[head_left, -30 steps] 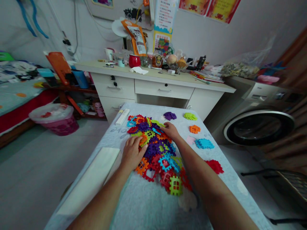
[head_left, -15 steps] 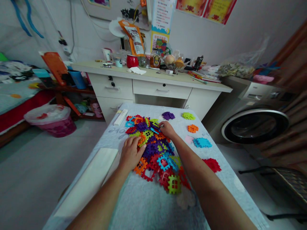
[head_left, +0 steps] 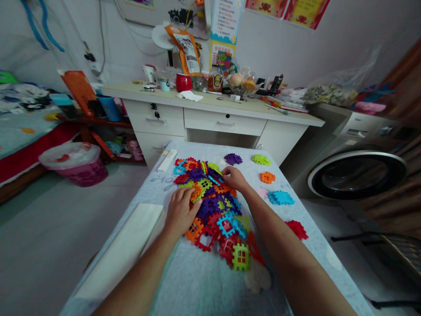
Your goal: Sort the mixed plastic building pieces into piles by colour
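A heap of notched plastic building blocks [head_left: 210, 206] in red, orange, yellow-green, blue and purple lies in the middle of the cloth-covered table [head_left: 210, 289]. At the heap's left side my left hand [head_left: 180, 210] rests with its fingers stretched over an orange block [head_left: 196, 192], thumb apart. My right hand [head_left: 234, 177] is at the far right of the heap, fingers closed in a pinch at the edge of a dark purple block [head_left: 217, 175]. Its fingertips partly hide that block. A blue block stands tilted beside it.
Along the right lie single-colour groups: purple [head_left: 233, 159], yellow-green [head_left: 261, 159], orange [head_left: 267, 177], blue [head_left: 281, 197] and red [head_left: 297, 229]. A white strip [head_left: 167, 161] and a long white board [head_left: 121, 252] lie on the left. Behind is a cluttered desk [head_left: 197, 109]; a washing machine [head_left: 358, 145] stands right.
The view has shifted slightly. A dark purple block now shows at my right fingertips, where yellow-green and blue ones showed before. My left hand has stayed on the heap.
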Available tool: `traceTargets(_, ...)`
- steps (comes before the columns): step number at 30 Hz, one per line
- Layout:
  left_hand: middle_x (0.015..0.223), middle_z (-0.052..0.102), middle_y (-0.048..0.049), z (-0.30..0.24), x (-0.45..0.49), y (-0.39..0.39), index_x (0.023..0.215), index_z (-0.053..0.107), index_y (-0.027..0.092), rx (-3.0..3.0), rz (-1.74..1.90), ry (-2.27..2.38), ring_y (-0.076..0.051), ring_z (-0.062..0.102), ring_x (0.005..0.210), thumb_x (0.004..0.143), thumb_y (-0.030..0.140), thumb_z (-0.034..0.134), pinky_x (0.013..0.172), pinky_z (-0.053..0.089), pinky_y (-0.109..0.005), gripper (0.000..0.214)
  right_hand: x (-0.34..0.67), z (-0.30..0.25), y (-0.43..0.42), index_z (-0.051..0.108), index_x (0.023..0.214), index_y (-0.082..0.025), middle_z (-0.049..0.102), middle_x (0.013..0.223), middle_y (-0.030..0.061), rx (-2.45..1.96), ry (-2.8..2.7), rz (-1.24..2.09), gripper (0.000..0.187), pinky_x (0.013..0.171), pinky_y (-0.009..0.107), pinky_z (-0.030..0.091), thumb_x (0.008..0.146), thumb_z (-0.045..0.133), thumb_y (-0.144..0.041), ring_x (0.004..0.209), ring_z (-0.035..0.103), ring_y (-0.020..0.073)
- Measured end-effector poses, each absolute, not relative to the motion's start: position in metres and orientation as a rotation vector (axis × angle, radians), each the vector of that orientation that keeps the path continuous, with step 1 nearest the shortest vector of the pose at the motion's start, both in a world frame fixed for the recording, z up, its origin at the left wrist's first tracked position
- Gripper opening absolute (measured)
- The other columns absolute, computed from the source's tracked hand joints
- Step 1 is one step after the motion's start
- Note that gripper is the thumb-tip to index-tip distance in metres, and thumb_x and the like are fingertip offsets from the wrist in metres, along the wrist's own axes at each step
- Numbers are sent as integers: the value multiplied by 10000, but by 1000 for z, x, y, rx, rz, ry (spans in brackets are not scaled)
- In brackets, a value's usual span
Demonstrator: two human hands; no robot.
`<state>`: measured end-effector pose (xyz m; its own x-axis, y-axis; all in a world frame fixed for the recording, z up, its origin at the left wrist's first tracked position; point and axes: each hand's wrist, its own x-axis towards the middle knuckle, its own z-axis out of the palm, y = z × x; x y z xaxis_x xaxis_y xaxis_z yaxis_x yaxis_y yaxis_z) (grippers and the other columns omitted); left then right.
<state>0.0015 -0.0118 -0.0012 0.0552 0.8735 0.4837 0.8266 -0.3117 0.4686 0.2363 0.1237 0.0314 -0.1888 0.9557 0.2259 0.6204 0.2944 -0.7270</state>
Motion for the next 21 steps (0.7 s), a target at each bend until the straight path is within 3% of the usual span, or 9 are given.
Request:
traceTargets(8,1208,597,-111,1,2,-13,1198,594,217,2207,1119,1779,-277,533,1167,914,435,511,1055,421,-487,368,276,37,133,565,710,-178,608,582,-30,-1272,-1043,1120,126,483,181,457,652,676,-164,581,617,125)
traceTargets(21,1227,578,-118,-1,3,-12,1215,587,209,2205,1110,1794,-285,516,1178,912,439,513,1058,421,-489,387,405,50,203,490,705,-179,506,501,-64,-1477,-326,762,222,410,151,487,675,571,26,409,538,80)
